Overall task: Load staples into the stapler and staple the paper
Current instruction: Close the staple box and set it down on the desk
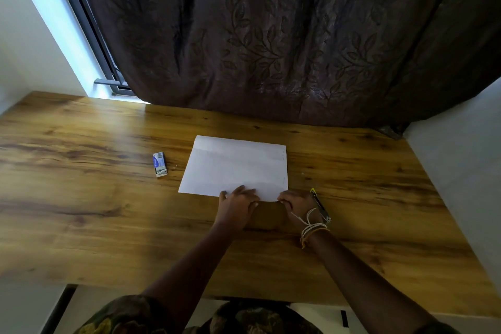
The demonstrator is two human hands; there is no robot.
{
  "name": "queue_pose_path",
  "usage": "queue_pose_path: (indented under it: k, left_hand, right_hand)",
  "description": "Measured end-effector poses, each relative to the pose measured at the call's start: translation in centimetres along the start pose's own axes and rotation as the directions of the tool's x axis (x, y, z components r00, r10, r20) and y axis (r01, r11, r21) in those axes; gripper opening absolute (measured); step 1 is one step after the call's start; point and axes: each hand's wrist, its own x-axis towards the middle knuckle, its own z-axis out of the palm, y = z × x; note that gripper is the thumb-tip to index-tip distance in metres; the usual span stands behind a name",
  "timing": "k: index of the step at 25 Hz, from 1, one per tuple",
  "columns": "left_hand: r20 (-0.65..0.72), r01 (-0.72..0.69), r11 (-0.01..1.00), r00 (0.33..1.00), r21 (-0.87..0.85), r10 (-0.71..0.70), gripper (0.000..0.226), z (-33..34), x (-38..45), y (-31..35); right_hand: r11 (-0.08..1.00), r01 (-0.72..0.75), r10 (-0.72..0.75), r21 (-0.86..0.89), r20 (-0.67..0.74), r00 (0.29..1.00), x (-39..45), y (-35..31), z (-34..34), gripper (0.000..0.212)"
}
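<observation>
Wooden table [81, 198] bears open staple box [160, 164] showing staples; left hand [238, 205] flat on paper [233, 168], right hand [296, 202] pinching its corner.

You are in a home room: wooden desk [81, 198] against a window [81, 35], dark leaf-patterned curtain [271, 35], plain white walls [27, 49].

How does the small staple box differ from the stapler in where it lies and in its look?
The staple box lies left of the paper, far from both hands; the stapler lies right of the paper, close beside the right hand. The box is short, white and blue; the stapler is long, thin and dark with a yellow tip. The box is open, with staples showing. Both rest on the wooden table.
</observation>
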Motion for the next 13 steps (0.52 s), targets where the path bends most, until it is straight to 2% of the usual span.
queue_pose_path:
  k: [2, 9, 13]
  left_hand:
    - [0.009, 0.003, 1.0, 1.0, 0.005, -0.003, 0.035, 0.1, 0.1, 0.0]
    - [0.05, -0.047, 0.997, 0.998, 0.055, 0.044, 0.041, 0.1, -0.2, -0.2]
    - [-0.007, -0.038, 0.994, 0.999, 0.103, 0.039, 0.047, -0.3, -1.2, -0.3]
  right_hand:
    - [0.999, 0.017, -0.017, -0.049, 0.001, 1.0, 0.0, 0.0, 0.2, 0.017]
    - [0.992, -0.053, 0.058, -0.118, 0.032, 0.998, -1.0, -0.2, 0.7, 0.027]
    - [0.986, -0.067, 0.073, -0.151, 0.03, 0.997, -1.4, -1.1, 0.6, 0.035]
